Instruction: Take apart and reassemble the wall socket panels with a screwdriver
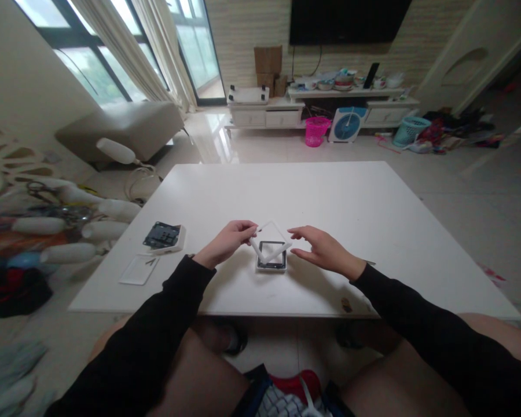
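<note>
Left hand (232, 238) pinches a white frame (278, 253), tilted above and partly hiding from me a dark-rimmed box (272, 267) on the white table (330, 191). Right hand (319, 246), fingers parted, is just beside the frame; contact I can't tell. Any print is too small for me to read. Leftward lie a black-topped unit (165, 237) and a white panel (133, 271).

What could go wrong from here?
1. Only the left hand clearly grips the white frame; the right hand is open beside it, so the frame might slip onto the box below.
2. The small brown item lies near the table's front edge; a sleeve could knock it off.
</note>
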The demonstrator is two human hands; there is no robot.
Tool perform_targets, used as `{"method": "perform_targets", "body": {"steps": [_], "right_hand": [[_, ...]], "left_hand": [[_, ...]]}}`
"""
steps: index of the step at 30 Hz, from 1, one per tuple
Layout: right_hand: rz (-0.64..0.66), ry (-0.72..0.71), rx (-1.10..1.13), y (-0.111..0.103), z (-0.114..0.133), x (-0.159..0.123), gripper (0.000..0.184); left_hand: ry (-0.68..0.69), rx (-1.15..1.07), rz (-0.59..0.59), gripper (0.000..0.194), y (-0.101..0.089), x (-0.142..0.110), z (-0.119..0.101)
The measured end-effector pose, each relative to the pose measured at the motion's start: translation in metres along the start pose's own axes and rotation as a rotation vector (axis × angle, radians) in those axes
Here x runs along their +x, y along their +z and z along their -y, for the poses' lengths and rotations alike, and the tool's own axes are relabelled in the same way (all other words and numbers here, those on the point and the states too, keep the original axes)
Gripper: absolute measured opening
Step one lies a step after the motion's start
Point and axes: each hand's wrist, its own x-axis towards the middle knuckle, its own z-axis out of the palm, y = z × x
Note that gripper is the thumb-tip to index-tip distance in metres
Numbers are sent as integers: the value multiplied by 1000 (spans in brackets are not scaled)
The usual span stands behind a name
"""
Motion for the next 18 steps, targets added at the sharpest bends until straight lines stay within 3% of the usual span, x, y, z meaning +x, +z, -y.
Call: {"method": "perform_targets", "body": {"steps": [6, 13, 18], "right_hand": [[0, -95, 200, 1, 4, 2, 67], [91, -150, 339, 6, 7, 2, 83], [83, -157, 290, 9, 11, 1, 81]], "left_hand": [[-15, 52, 89, 41, 10, -4, -2], [-14, 96, 157, 45, 20, -7, -1], [8, 140, 170, 41, 20, -8, -1]]}}
